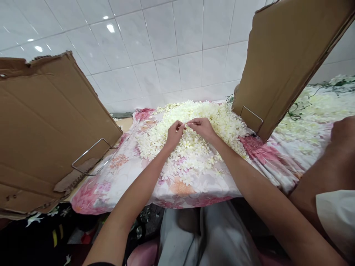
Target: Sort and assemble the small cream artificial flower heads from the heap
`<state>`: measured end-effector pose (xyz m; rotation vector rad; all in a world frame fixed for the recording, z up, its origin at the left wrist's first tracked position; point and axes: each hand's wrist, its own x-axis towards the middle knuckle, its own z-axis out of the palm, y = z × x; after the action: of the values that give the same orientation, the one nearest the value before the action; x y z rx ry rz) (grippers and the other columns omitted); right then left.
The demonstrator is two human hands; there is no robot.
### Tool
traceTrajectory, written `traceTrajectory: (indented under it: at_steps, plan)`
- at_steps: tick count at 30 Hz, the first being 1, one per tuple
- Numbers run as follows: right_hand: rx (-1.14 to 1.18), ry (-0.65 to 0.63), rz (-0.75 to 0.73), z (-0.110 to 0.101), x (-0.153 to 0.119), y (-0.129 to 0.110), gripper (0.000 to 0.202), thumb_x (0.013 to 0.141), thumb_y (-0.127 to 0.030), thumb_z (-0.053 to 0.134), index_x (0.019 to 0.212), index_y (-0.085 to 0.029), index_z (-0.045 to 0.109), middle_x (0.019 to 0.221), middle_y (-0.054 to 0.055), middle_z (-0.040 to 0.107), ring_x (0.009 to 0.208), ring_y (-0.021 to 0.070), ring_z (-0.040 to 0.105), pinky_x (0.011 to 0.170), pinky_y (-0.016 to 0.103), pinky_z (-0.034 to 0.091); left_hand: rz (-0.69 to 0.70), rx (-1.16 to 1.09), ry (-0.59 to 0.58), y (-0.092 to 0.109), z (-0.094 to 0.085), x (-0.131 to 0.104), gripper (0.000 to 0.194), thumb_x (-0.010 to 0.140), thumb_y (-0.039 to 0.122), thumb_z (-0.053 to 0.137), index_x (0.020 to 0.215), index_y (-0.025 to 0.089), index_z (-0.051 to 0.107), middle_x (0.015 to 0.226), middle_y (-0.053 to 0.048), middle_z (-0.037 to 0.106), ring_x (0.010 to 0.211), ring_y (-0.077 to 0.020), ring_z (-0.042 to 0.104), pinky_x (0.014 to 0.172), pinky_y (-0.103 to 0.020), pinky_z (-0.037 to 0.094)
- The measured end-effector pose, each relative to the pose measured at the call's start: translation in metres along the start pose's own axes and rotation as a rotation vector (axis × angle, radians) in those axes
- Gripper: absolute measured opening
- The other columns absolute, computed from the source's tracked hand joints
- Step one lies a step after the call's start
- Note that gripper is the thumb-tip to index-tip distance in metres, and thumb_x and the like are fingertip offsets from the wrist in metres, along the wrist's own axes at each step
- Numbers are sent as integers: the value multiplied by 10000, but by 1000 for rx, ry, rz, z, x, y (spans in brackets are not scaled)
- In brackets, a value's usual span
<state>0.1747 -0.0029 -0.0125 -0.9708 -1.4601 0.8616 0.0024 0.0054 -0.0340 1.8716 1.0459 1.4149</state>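
Note:
A wide heap of small cream-white flowers (194,146) is spread over a table covered with a floral cloth (116,177). Above the middle of the heap, my left hand (175,133) is closed in a pinch, thumb against forefinger. My right hand (203,128) pinches too, its fingertips just a little to the right of the left ones. Between the two sets of fingertips something small and pale may be held, too tiny to make out. Both forearms reach in from the near edge of the table.
Cardboard panels stand at the left (50,136) and right (280,62), each beside a metal wire bookend, left (91,157) and right (252,114). White tiled wall (177,44) rises behind. Beyond the right panel are more flowers (299,125) and another person's arm (324,166).

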Motion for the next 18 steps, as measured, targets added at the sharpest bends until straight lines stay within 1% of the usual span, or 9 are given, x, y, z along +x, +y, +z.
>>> traceTrajectory:
  at_steps: [3,5,7,10,13,18]
  plan:
    - [-16,-7,11,0,0,2,449,685,-550,813,831,-126,813,577,14,589,540,119,455,502,265,317,69,29,-32,2,1,-2,307,996,490,597,863,215,584,852,-25,684,726,-142,585,695,-269,480]
    - [-14,0,20,0,0,2,492,659,-592,840,810,-125,806,578,21,599,546,125,471,506,267,327,95,52,-43,4,1,-3,321,1008,501,586,865,214,592,854,-22,674,734,-146,582,713,-278,478]
    - [-17,14,30,-1,0,3,515,617,-601,876,796,-123,802,574,25,605,558,131,489,518,266,338,121,91,-50,6,1,-4,337,1020,510,569,862,214,601,850,-21,675,742,-149,581,728,-284,474]
    - [-24,28,46,-1,2,5,489,590,-563,899,774,-122,794,573,25,611,570,132,503,531,263,347,150,145,-61,8,1,-5,364,1030,530,547,859,216,613,845,-24,684,764,-158,591,753,-288,476]
    - [-19,24,60,-2,3,6,415,648,-519,857,771,-128,790,573,16,606,544,118,479,515,261,338,143,157,-64,8,1,-5,369,1025,545,550,864,220,621,854,-27,684,759,-162,588,748,-284,479]
    - [-12,26,76,-2,3,5,298,731,-441,764,728,-144,748,556,-2,584,493,99,437,487,254,326,137,185,-63,10,1,-5,326,1028,503,550,881,221,621,874,-26,690,759,-161,591,755,-281,477]
